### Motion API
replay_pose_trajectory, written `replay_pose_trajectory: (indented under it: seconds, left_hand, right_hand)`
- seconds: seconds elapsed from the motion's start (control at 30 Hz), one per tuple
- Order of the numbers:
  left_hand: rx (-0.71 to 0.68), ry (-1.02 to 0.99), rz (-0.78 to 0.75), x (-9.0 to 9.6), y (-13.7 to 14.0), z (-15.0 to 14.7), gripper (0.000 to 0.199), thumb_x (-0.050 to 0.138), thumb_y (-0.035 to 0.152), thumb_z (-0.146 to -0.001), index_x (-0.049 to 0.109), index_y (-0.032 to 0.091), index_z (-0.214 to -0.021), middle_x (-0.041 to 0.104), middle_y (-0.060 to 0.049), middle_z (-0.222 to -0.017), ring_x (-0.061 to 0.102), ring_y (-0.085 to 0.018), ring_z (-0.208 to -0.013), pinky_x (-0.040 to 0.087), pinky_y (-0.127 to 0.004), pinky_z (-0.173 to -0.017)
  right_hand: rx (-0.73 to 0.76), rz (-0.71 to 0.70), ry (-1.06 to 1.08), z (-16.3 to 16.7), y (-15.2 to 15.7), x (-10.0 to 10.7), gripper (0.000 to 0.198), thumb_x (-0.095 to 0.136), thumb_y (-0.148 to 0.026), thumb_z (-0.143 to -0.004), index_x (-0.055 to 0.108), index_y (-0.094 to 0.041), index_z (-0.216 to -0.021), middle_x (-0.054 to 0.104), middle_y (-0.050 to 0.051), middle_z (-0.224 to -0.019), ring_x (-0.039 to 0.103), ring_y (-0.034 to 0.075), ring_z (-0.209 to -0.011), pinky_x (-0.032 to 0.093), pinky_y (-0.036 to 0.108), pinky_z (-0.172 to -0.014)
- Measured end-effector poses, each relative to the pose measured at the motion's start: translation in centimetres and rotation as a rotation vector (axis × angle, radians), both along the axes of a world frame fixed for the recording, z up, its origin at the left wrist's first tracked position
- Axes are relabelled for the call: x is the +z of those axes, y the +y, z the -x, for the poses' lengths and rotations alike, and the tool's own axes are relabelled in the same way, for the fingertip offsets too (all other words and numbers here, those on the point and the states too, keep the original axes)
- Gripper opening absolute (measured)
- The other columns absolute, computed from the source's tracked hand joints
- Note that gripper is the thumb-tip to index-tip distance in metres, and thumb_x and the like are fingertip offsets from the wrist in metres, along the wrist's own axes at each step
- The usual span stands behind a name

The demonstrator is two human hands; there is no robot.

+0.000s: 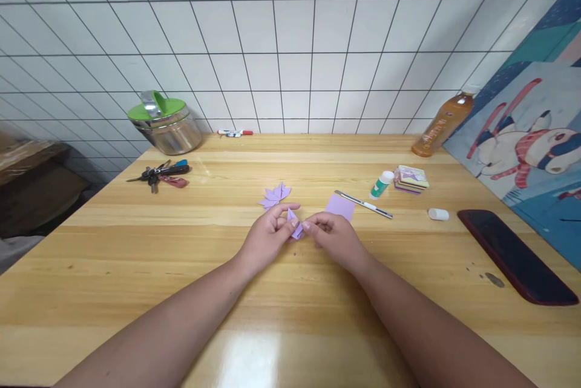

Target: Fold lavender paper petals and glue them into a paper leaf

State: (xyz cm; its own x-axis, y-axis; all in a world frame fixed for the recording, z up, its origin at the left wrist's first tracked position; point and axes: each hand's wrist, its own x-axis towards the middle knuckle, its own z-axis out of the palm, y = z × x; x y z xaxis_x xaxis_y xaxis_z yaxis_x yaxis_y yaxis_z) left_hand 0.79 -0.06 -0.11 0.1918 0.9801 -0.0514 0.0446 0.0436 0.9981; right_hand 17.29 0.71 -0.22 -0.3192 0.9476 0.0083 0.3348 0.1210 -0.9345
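A small folded piece of purple paper is pinched between the thumb and fingers of my left hand. My right hand has its thumb and index finger closed at the paper's right edge. Just beyond my left hand lie several pointed purple paper pieces, grouped in a fan. A flat purple sheet rests beyond my right hand, partly covered by it. Across the sheet's upper corner lies a slim silver utility knife.
Right of the knife are a glue stick, a stack of coloured paper, a white cap and a dark phone. A tea bottle leans at the back right. Keys, a green-lidded pot and a marker are at left.
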Motion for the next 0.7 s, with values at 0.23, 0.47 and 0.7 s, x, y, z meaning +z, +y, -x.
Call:
replay_pose_trajectory:
  seconds: [0.23,0.47,0.7]
  left_hand:
    - [0.032,0.214,-0.102,-0.08,-0.37,0.12,0.045,0.058,0.034,-0.079,0.049,0.021,-0.121,0.052,0.007,-0.051,0.050,-0.010,-0.050,0.036,-0.020,-0.051]
    - [-0.136,0.053,0.108,0.04,-0.20,-0.03,0.033,0.063,0.045,-0.073,0.059,0.013,-0.082,0.068,-0.007,-0.076,0.063,-0.016,-0.066,0.048,-0.027,-0.061]
    - [-0.073,0.058,0.165,-0.25,-0.07,-0.01,0.031,0.069,0.043,-0.069,0.057,0.015,-0.073,0.069,-0.004,-0.065,0.064,-0.014,-0.061,0.048,-0.025,-0.059]
  right_hand:
    - [-0.022,0.163,0.092,0.01,0.11,-0.21,0.023,0.062,-0.038,-0.071,0.065,-0.015,-0.073,0.065,0.002,-0.068,0.053,0.011,-0.058,0.042,0.021,-0.053]
    - [-0.127,0.256,0.139,-0.07,0.16,0.22,0.021,0.062,-0.036,-0.069,0.064,-0.016,-0.076,0.059,0.000,-0.067,0.050,0.011,-0.059,0.044,0.020,-0.047]
    - [-0.152,0.256,0.164,0.17,0.08,-0.05,0.021,0.062,-0.037,-0.070,0.062,-0.016,-0.075,0.055,-0.001,-0.066,0.046,0.009,-0.056,0.044,0.018,-0.044]
